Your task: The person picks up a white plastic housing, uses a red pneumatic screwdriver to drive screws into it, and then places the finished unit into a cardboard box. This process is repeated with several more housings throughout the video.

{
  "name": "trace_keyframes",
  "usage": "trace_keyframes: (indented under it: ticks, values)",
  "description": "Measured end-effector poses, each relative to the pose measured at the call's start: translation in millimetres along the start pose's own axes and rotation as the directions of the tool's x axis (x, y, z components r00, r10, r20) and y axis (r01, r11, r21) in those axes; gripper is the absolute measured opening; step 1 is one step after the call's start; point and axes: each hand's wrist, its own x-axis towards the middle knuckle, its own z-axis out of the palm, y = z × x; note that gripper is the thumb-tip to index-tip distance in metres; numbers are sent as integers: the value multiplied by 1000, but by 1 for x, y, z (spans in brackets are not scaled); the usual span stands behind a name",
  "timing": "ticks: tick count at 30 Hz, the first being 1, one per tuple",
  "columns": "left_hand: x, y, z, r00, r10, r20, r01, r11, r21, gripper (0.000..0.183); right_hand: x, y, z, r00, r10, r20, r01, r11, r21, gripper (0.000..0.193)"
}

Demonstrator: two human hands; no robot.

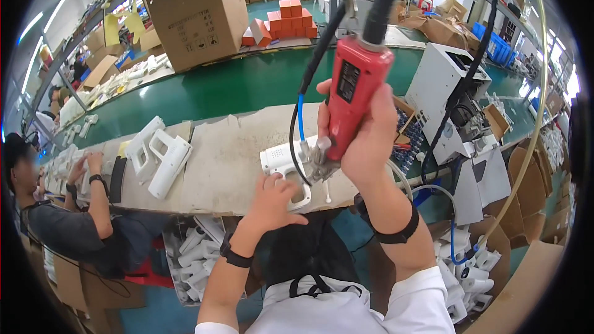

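Observation:
My right hand (371, 139) is wrapped round a red powered screwdriver (366, 71), which hangs from a thick black cable and tilts down to the left. A metal attachment (320, 159) at its lower end, with a blue air hose joined to it, partly covers a white plastic gun-shaped housing (275, 159) on the cardboard-covered bench. My left hand (271, 201) lies at the near side of that housing, fingertips touching it and thumb spread away. A small white-headed pin (328, 192) stands out below the attachment. Where the tool tip meets the housing is hidden.
Two white housings (164, 161) lie to the left on the cardboard sheet (216, 148). Beyond runs a green conveyor (216, 96) with a large carton (195, 15) and orange boxes (291, 21). A white machine (445, 80) stands right. A co-worker (68, 222) sits at left.

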Motion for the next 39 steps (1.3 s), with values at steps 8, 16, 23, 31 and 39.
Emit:
trace_keyframes:
  ticks: [8,16,23,31,39]
  values:
    - [-23,-32,-2,995,31,-95,-50,978,-202,40,26,18,-27,998,12,-67,-18,995,-95,36]
    - [-74,-37,-61,926,-329,-183,164,791,-589,40,-86,43,-40,912,-403,78,359,689,-629,32]
    - [-86,-28,-53,887,-404,-223,165,729,-664,41,-163,141,18,792,607,60,-548,751,-369,36]
    - [-94,-35,-50,879,-392,-272,140,757,-638,33,-168,150,30,634,750,188,-749,656,-88,31]
    - [-87,-34,-53,847,-445,-292,172,747,-642,30,-165,146,31,649,740,177,-760,640,111,29]
